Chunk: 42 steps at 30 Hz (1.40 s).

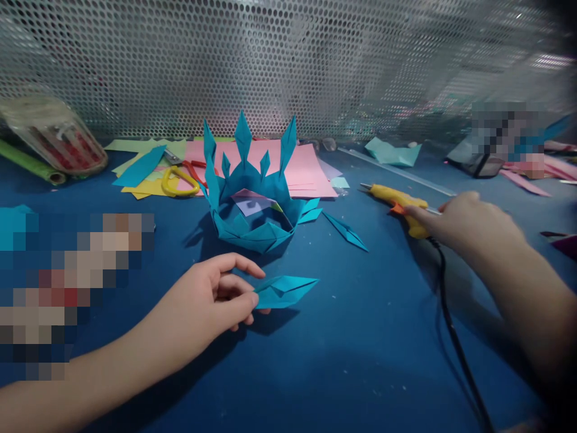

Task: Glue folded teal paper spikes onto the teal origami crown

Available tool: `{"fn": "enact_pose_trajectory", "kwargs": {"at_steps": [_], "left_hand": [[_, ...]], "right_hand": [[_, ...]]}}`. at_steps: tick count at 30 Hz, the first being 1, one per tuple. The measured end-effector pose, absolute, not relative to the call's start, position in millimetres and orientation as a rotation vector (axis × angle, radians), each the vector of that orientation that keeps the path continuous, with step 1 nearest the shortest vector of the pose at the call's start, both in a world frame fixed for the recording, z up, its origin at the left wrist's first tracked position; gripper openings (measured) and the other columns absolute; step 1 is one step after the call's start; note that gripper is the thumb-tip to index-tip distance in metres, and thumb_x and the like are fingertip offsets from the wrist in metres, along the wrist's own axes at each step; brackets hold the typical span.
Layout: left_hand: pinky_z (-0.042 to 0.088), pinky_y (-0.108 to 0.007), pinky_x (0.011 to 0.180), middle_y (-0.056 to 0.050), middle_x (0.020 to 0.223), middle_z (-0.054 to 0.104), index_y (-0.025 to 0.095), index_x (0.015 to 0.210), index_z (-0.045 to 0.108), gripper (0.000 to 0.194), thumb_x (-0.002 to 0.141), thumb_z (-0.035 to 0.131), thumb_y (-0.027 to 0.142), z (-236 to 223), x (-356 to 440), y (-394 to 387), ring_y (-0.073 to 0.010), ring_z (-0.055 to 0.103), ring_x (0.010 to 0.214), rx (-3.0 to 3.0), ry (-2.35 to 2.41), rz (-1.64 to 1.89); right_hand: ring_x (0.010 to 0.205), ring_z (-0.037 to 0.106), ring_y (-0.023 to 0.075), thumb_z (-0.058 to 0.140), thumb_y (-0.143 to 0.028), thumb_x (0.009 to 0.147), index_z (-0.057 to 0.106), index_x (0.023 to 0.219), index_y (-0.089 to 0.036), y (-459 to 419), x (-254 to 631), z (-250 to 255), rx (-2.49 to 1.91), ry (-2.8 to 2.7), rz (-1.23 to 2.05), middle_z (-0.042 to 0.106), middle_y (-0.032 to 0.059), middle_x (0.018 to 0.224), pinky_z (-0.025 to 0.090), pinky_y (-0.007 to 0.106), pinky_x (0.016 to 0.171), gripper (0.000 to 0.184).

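Observation:
Between the thumb and fingers of my left hand (229,291) is a folded blue paper piece (288,291), pointed at its right end and held just above the table. My right hand (475,225) grips a yellow hot glue gun (396,201) at its rear, thumb near the orange trigger, nozzle pointing left; its far fingers are partly hidden. A blue origami paper crown (252,237) with tall diamond points stands beyond my left hand. Right of the crown, a loose narrow folded blue paper piece (346,231) lies on the table.
Coloured paper sheets (311,162) lie behind the crown, with yellow- and red-handled scissors (180,180). A clear jar (58,132) rests at left beside a green roll (31,162). The glue gun's black cord (451,331) runs toward me. A perforated metal panel (288,66) stands behind.

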<state>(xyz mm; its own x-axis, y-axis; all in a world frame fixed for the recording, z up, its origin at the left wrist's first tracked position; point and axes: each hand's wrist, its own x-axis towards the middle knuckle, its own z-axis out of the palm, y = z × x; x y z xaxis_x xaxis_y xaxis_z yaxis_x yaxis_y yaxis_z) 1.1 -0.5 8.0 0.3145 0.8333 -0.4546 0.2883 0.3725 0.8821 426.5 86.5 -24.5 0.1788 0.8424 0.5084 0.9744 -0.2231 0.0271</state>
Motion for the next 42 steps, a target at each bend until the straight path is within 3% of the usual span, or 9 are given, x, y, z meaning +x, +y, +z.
{"fn": "enact_pose_trajectory", "kwargs": {"at_steps": [2, 4, 9, 12, 22, 27, 34, 37, 42], "left_hand": [[0.043, -0.023, 0.050, 0.003, 0.064, 0.076, 0.023, 0.091, 0.064, 0.021, 0.070, 0.068, 0.025, 6.7, 1.2, -1.4, -0.0142, 0.061, 0.055, 1.201, 1.242, 0.489], [0.043, -0.024, 0.051, 0.002, 0.065, 0.077, 0.023, 0.092, 0.064, 0.022, 0.071, 0.069, 0.026, 5.5, 1.3, -1.7, -0.0142, 0.061, 0.055, 1.215, 1.239, 0.489], [0.036, -0.022, 0.047, 0.007, 0.053, 0.068, 0.023, 0.093, 0.063, 0.019, 0.074, 0.068, 0.027, 5.7, 2.2, -1.3, -0.0136, 0.060, 0.053, 1.253, 1.277, 0.465], [0.033, -0.022, 0.047, 0.008, 0.051, 0.066, 0.023, 0.093, 0.063, 0.020, 0.074, 0.067, 0.027, 7.0, 2.7, -1.3, -0.0133, 0.058, 0.052, 1.259, 1.285, 0.442], [0.036, -0.021, 0.048, 0.008, 0.053, 0.069, 0.023, 0.096, 0.063, 0.023, 0.074, 0.069, 0.028, 9.6, 2.8, 1.0, -0.0125, 0.058, 0.053, 1.191, 1.252, 0.435], [0.040, -0.021, 0.051, 0.007, 0.055, 0.070, 0.023, 0.101, 0.065, 0.027, 0.075, 0.069, 0.029, 8.8, 1.6, -0.5, -0.0132, 0.060, 0.055, 1.221, 1.256, 0.407], [0.042, -0.019, 0.049, 0.009, 0.055, 0.069, 0.022, 0.113, 0.066, 0.037, 0.076, 0.070, 0.028, 3.7, 2.8, 0.4, -0.0116, 0.059, 0.052, 1.179, 1.219, 0.416], [0.042, -0.019, 0.048, 0.008, 0.057, 0.071, 0.024, 0.115, 0.065, 0.042, 0.074, 0.073, 0.029, 4.0, 2.6, 0.3, -0.0122, 0.060, 0.054, 1.167, 1.214, 0.438], [0.048, -0.021, 0.055, 0.007, 0.063, 0.075, 0.025, 0.112, 0.063, 0.041, 0.073, 0.074, 0.028, 4.7, 3.7, -0.7, -0.0134, 0.065, 0.057, 1.204, 1.218, 0.454]], "right_hand": [[0.041, 0.039, 0.0173, 0.066, -0.067, 0.074, 0.055, 0.066, -0.023, 76.4, 401.1, -14.2, -2.218, -1.600, -0.676, 0.050, 0.0058, 0.045, 0.027, 0.034, 0.046, 0.047], [0.054, 0.052, 0.0180, 0.064, -0.054, 0.083, 0.057, 0.082, -0.022, 62.5, 362.0, -5.0, -2.021, -1.606, -0.597, 0.060, 0.0054, 0.063, 0.036, 0.032, 0.051, 0.033], [0.075, 0.062, 0.0151, 0.061, -0.043, 0.092, 0.054, 0.088, -0.023, 20.4, 262.0, 4.1, -1.036, -2.081, 0.038, 0.062, 0.0018, 0.081, 0.052, 0.030, 0.070, 0.021], [0.087, 0.065, 0.0160, 0.070, -0.043, 0.087, 0.054, 0.088, -0.024, 3.1, 234.9, 0.4, -0.888, -2.210, 0.223, 0.064, 0.0038, 0.092, 0.056, 0.029, 0.075, 0.025], [0.085, 0.068, 0.0122, 0.076, -0.026, 0.083, 0.067, 0.083, -0.019, -0.2, 228.0, -14.3, -0.761, -2.224, 0.297, 0.063, 0.0082, 0.098, 0.059, 0.021, 0.075, 0.010], [0.079, 0.070, 0.0086, 0.075, -0.016, 0.081, 0.068, 0.077, -0.020, -4.0, 223.0, -10.8, -0.890, -2.093, 0.729, 0.071, 0.0014, 0.085, 0.056, 0.014, 0.073, 0.009], [0.055, 0.060, 0.0056, 0.077, -0.018, 0.073, 0.055, 0.081, -0.020, -6.3, 214.7, -7.1, -1.224, -1.525, 1.593, 0.066, -0.0048, 0.072, 0.049, 0.015, 0.052, 0.024], [0.056, 0.062, 0.0064, 0.079, -0.013, 0.069, 0.051, 0.083, -0.020, -5.2, 214.8, -6.0, -1.231, -1.412, 1.713, 0.065, -0.0059, 0.073, 0.049, 0.015, 0.053, 0.031], [0.055, 0.059, 0.0064, 0.072, -0.016, 0.074, 0.055, 0.095, -0.020, -5.3, 216.1, -3.2, -1.294, -1.503, 1.658, 0.066, -0.0049, 0.074, 0.048, 0.017, 0.052, 0.028]]}}
